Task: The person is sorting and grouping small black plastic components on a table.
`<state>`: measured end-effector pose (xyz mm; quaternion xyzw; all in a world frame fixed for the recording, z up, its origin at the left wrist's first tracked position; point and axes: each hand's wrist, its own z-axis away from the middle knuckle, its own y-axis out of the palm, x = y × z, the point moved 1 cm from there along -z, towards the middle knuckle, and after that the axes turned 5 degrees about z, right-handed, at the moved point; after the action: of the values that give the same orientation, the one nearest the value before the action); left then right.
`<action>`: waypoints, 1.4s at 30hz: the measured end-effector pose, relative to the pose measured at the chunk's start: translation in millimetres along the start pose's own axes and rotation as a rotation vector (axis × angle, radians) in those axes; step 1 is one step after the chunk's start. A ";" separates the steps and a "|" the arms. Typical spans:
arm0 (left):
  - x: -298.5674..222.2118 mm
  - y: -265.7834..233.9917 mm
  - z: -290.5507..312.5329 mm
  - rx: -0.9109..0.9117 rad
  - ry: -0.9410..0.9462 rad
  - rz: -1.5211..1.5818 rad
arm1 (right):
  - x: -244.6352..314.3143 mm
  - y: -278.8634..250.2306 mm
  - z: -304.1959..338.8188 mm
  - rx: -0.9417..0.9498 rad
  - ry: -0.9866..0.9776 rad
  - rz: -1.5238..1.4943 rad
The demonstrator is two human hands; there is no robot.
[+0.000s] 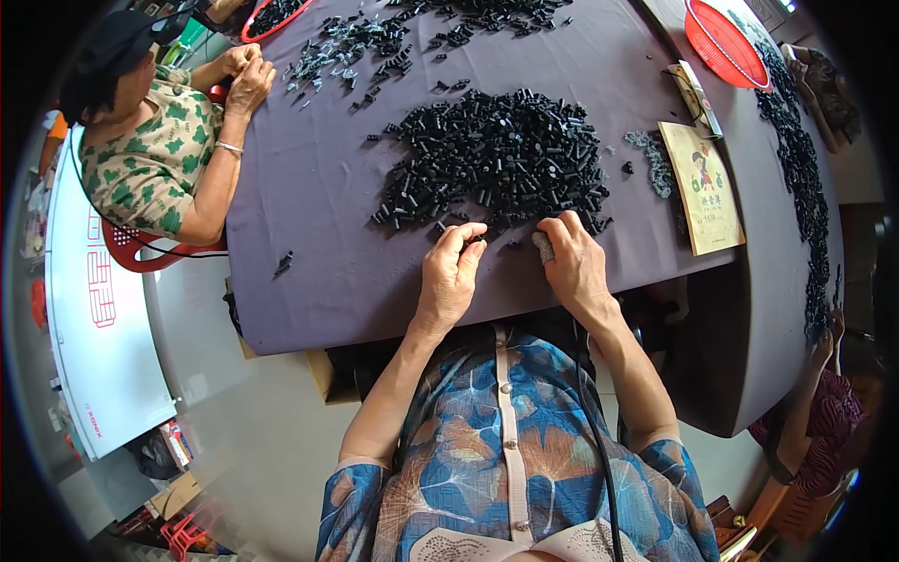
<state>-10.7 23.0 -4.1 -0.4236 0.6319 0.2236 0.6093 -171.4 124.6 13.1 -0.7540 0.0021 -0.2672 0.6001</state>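
Observation:
A broad heap of small black cylindrical parts [496, 155] lies on the grey-purple tablecloth [328, 272] in front of me. At its near edge my left hand [449, 276] is closed in a pinch, thumb against forefinger, on one small black part [479, 239]. My right hand [579, 267] rests to the right, its fingers curled together beside the heap. A small greyish piece [542, 246] shows at those fingertips; whether it is held or worn on a finger is unclear. Between the hands lies a loose black part [513, 244].
Clear bits [323, 58] mix with black parts at the far left; more clear bits [651, 159] lie beside a yellow booklet [702, 192]. A red basket [726, 47] stands far right. A person [164, 159] sits at the left; others work along the right-hand table.

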 end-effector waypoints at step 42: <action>-2.8 7.0 14.8 -0.085 -0.050 -0.031 | 2.0 8.6 19.9 -0.029 -0.051 0.119</action>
<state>-8.0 39.4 -5.4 -0.4532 0.5997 0.2515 0.6097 -158.8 139.5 3.4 -0.7677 0.0357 -0.2116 0.6038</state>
